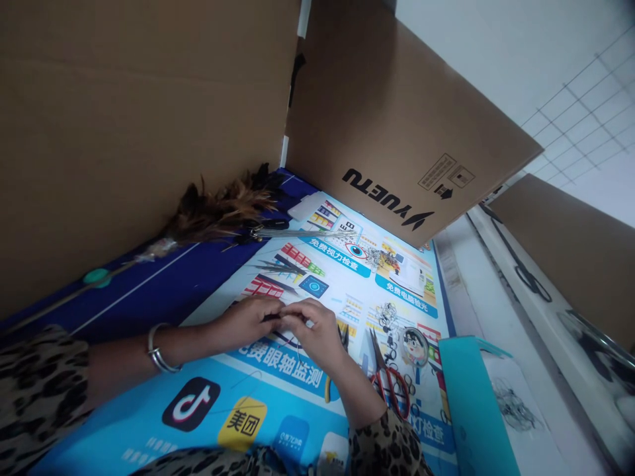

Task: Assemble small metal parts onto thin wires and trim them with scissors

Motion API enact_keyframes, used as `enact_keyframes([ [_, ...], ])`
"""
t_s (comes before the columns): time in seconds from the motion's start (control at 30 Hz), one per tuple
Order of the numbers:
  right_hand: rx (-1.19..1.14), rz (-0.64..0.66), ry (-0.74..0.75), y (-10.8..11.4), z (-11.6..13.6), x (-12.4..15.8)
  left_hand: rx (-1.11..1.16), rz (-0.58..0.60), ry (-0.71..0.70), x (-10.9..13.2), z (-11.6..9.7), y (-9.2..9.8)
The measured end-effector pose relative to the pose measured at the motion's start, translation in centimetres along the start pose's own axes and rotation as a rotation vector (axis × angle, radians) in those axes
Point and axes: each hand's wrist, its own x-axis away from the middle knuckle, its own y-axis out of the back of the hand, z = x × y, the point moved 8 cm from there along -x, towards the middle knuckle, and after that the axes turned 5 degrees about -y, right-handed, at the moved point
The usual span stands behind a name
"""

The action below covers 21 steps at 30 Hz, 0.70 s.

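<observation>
My left hand [252,322], with a silver bracelet on the wrist, is closed in a pinch. My right hand [317,330] meets it fingertip to fingertip, thumb and forefinger pressed together. Whatever is pinched between them is mostly hidden; a thin dark strand shows just below the right fingers. Partly behind my right wrist lie pliers [327,389] with yellow handles. Scissors [391,389] with red handles rest to the right of that forearm. Dark, thin feather-like pieces [278,268] lie beyond my hands on the printed sheet [198,357].
A bundle of straight wires [307,233] lies farther back. Small wire loops [387,314] and a tangled pile [381,256] sit to the right. Brown feathers [223,205] lie along the left cardboard wall [149,99]. A teal box [471,403] stands at right.
</observation>
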Motion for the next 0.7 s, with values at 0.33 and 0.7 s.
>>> enact_keyframes([
  [0.33,0.047,-0.030,-0.054,0.30,-0.03,0.07,0.060,0.011,-0.004,-0.04,-0.29,0.22],
  [0.7,0.067,-0.024,0.000,-0.19,0.05,0.39,0.058,0.017,-0.017,0.01,-0.51,0.61],
])
